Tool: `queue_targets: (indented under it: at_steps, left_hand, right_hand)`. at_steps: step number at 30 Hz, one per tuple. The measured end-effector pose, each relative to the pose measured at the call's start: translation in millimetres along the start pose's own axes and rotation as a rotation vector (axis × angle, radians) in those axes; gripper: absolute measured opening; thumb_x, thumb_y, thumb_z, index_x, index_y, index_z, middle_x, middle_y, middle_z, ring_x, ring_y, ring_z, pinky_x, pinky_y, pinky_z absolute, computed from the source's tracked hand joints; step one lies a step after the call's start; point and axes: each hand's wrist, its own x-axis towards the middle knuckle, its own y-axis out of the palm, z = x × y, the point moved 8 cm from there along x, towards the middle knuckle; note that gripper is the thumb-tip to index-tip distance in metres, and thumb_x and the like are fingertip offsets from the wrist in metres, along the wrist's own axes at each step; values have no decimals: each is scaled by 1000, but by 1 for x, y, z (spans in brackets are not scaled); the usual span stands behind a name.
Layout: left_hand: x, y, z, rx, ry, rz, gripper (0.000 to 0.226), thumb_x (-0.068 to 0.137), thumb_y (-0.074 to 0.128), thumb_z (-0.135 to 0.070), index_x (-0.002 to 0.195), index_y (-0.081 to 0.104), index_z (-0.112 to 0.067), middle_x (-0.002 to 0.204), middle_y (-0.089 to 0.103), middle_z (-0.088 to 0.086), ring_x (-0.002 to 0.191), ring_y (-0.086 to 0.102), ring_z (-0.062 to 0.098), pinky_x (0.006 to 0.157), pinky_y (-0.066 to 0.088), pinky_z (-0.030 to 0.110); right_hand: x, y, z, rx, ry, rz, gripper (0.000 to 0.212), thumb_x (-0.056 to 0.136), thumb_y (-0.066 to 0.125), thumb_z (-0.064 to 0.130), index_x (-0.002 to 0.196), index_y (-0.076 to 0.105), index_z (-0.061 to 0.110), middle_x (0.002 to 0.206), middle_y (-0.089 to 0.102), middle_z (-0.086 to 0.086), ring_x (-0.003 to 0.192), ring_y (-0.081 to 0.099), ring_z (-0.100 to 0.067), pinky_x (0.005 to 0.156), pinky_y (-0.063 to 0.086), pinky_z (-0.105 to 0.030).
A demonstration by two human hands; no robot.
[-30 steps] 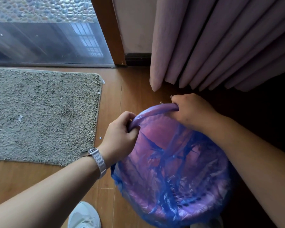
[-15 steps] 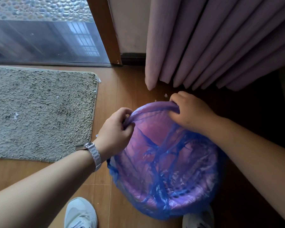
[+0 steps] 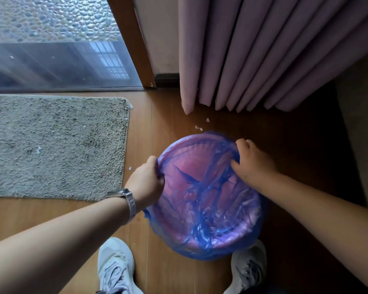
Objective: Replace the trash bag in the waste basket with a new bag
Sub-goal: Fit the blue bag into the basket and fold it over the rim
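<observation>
Both the left hand (image 3: 146, 179) and right hand (image 3: 250, 161) pinch the blue bag (image 3: 202, 200) at the basket rim (image 3: 179, 141); hard tugging could tear the thin film.

I cannot see the waste basket (image 3: 251, 219) itself except as a pink shade through the blue bag (image 3: 202, 209); its outer wall and base are covered. My left hand (image 3: 146, 183) has its fingertips tucked out of sight at the bag's edge, and the thumb of my right hand (image 3: 253, 164) is buried in the film. Both forearms run off the frame. My shoes (image 3: 115, 266) are cut by the bottom edge. The white scraps (image 3: 199, 127) on the floor are too small to identify.
</observation>
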Motion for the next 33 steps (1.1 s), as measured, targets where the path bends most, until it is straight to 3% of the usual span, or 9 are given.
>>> queue_targets:
  at_steps: [2,6,14,20,23,25,28,31,33]
  left_hand:
    - [-1,4,-2,-34,1,-30,12,90,52,-17,91,40,-14,83,59,12,82,58,40,62,36,36]
    - [11,2,-15,-131,-2,-131,8,87,52,-18,89,45,-14,75,56,7,75,55,39,61,36,36]
    - [37,-10,-23,-323,-7,-234,18,80,61,-19,93,52,-26,72,58,-9,72,56,22,64,33,25]
    - [33,-2,-20,-319,-16,-135,26,83,63,-21,104,49,-24,77,59,-11,77,60,22,67,40,28]
    - [29,1,-18,-286,-20,-130,31,84,65,-27,110,48,-22,86,63,-3,84,62,24,70,45,32]
    - [28,-4,-20,-243,20,-168,41,83,66,-35,117,48,-21,102,61,3,94,60,26,81,49,38]
    - [18,-19,-36,-20,255,-282,53,81,60,-45,124,50,-16,120,51,10,112,48,30,96,43,44]
    - [-7,-21,-58,246,622,-367,44,81,58,-48,112,61,-18,125,54,10,118,44,31,97,38,46]
    - [-21,-9,-63,334,805,-300,40,81,62,-48,106,66,-17,126,58,8,120,48,30,100,36,44]
  right_hand:
    - [1,1,-4,137,26,-41,17,91,56,25,91,41,17,87,53,-5,76,55,-32,61,36,-33]
    - [11,-1,-24,259,136,-77,36,89,60,25,66,32,22,64,40,5,64,42,-23,61,29,-29]
    - [20,-5,-41,286,203,-172,17,88,61,25,82,49,14,89,64,-18,83,61,-39,64,33,-31]
    - [28,-19,-63,365,344,-247,16,88,59,25,86,50,13,84,56,-9,83,60,-35,66,35,-32]
    - [22,-20,-62,406,327,-270,25,87,62,27,102,53,10,101,59,-13,96,59,-35,75,44,-37]
    - [9,-27,-52,259,209,-315,42,85,64,31,117,51,8,118,54,-16,107,53,-35,88,43,-40]
    - [-23,-37,-16,-23,-181,-397,50,81,60,39,119,52,9,117,53,-17,105,54,-36,89,43,-44]
    - [-59,-19,17,-57,-521,-285,48,80,55,45,110,59,9,110,58,-12,100,57,-32,89,41,-42]
    - [-80,2,30,-87,-676,-171,48,80,56,49,107,63,10,106,61,-9,96,57,-28,88,41,-40]
